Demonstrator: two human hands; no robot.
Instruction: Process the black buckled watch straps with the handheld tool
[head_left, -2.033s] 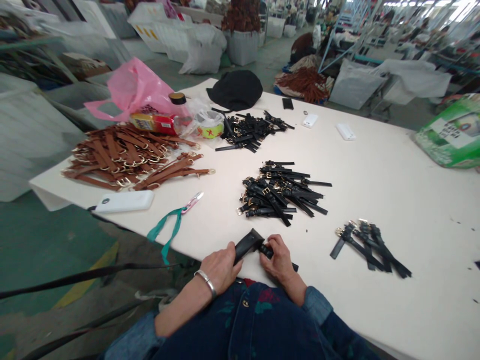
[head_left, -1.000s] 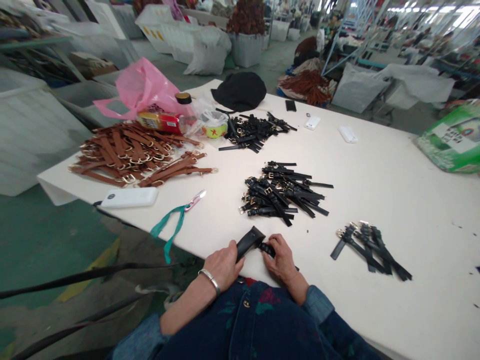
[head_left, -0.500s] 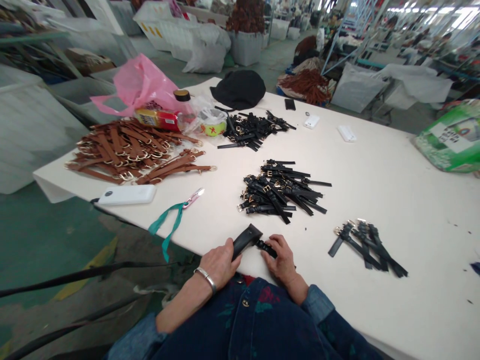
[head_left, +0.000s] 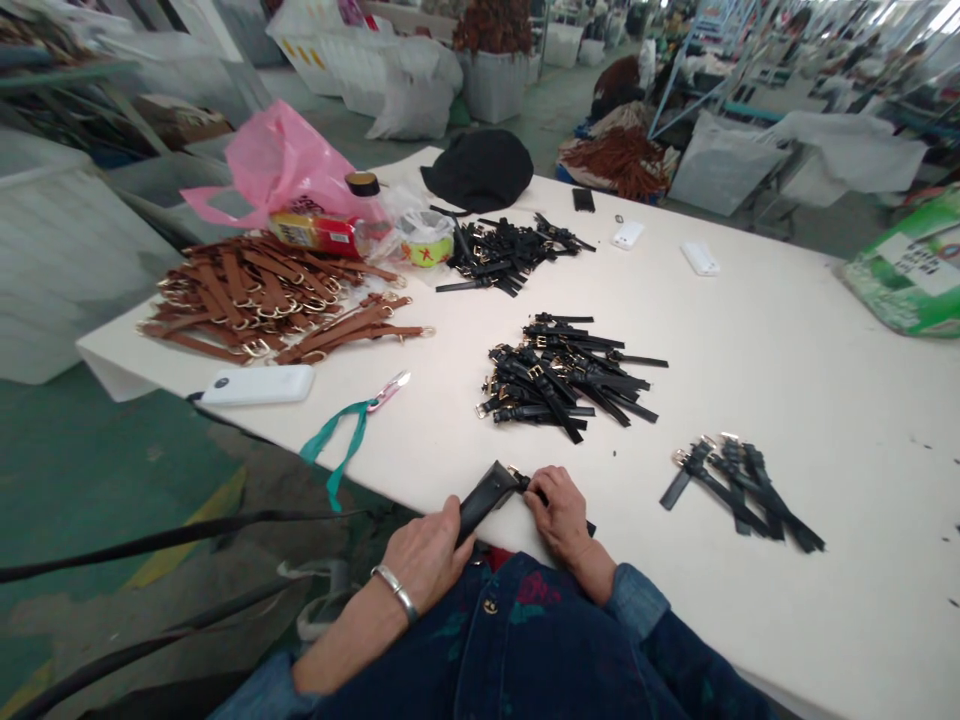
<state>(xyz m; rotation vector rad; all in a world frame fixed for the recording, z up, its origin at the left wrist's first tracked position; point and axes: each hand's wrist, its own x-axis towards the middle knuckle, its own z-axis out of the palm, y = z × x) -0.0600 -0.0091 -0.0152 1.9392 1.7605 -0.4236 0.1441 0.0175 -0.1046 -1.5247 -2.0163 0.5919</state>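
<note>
My left hand (head_left: pixel 426 548), wearing a silver bangle, is closed around a wide black leather strap (head_left: pixel 484 500) at the near table edge. Fingers of my right hand (head_left: pixel 559 512) are closed on a short black buckle strap (head_left: pixel 518 480). The buckle strap meets the far end of the wide strap; whether the two are joined, I cannot tell. Part of it is hidden under my right hand. Beyond my hands lies a pile of black buckle straps (head_left: pixel 562 375) with gold buckles. Several more black straps (head_left: pixel 739 490) lie to the right.
On the white table (head_left: pixel 780 370) are thread snips (head_left: pixel 386 392) with a green ribbon, a white power bank (head_left: pixel 259 385), brown straps (head_left: pixel 247 295), another black strap pile (head_left: pixel 510 250), a black cap (head_left: pixel 480 168), a pink bag (head_left: pixel 281 165) and a green package (head_left: pixel 911 265).
My left hand has shifted slightly left and down with the wide strap. My right-hand fingers have closed further over the buckle strap, and its buckle end now shows beside the wide strap's end.
</note>
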